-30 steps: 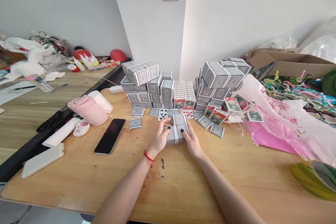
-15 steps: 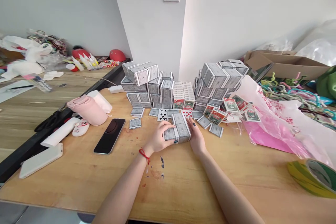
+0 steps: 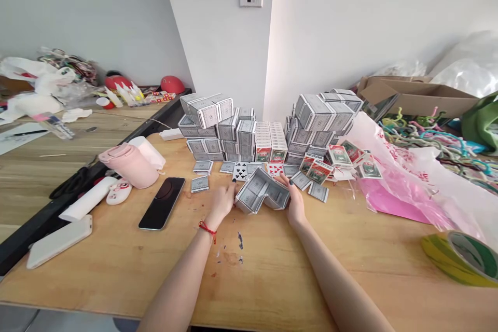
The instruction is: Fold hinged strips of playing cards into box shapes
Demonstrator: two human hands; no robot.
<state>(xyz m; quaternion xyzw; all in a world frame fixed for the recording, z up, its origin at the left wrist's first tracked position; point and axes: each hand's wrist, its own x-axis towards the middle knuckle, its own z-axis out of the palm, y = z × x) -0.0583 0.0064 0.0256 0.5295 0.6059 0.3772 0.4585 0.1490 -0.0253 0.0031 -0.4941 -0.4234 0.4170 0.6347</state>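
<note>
Flipped hollow side out since earlier, the card box (image 3: 257, 190) is grasped by left hand (image 3: 223, 201) and right hand (image 3: 296, 205), apparently mid-turn, wanting steady support next.

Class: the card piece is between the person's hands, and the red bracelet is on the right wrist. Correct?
No: the head view shows the red bracelet on the left wrist. The card piece is between left hand and right hand.

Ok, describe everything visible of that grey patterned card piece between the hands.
The grey-and-white patterned card piece has two hollow, boxy parts meeting at an angle. It is tilted, open side facing the camera, insides patterned. The left hand and right hand hold opposite sides; contact with the brown wooden table is unclear.
</note>
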